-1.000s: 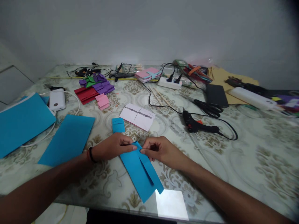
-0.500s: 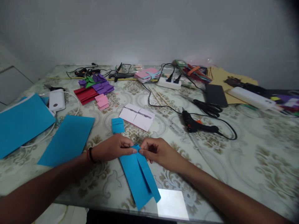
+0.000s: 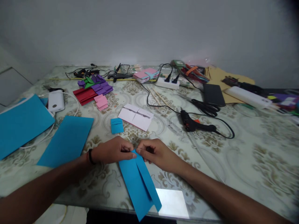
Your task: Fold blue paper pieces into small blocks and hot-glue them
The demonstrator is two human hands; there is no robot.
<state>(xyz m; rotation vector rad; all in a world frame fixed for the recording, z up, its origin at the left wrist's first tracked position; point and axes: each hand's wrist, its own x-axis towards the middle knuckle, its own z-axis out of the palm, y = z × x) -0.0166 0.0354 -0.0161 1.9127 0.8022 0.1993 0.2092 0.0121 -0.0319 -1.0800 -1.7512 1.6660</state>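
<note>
A long strip of blue paper (image 3: 134, 183), its right side folded inward along its length, runs down to the table's front edge. At its far end my left hand (image 3: 116, 151) pinches the paper between thumb and curled fingers. My right hand (image 3: 155, 154) grips the same end just to the right, thumb tips almost touching. Beyond my hands lies a small folded blue paper square (image 3: 116, 125). To its right is a white folded paper piece (image 3: 136, 116). A blue sheet (image 3: 67, 141) rests flat beside my left forearm.
Larger blue sheets (image 3: 23, 121) and a white power bank (image 3: 56, 101) are at left. Folded red paper (image 3: 84, 95), purple paper (image 3: 102, 87) and pink paper (image 3: 101, 102) sit farther back. A black glue gun (image 3: 193, 123), scissors (image 3: 205, 107) and a power strip (image 3: 167, 82) lie at right.
Both hands and the far end of the blue strip have shifted slightly nearer the front edge. The strip's near end now reaches lower, past the table edge.
</note>
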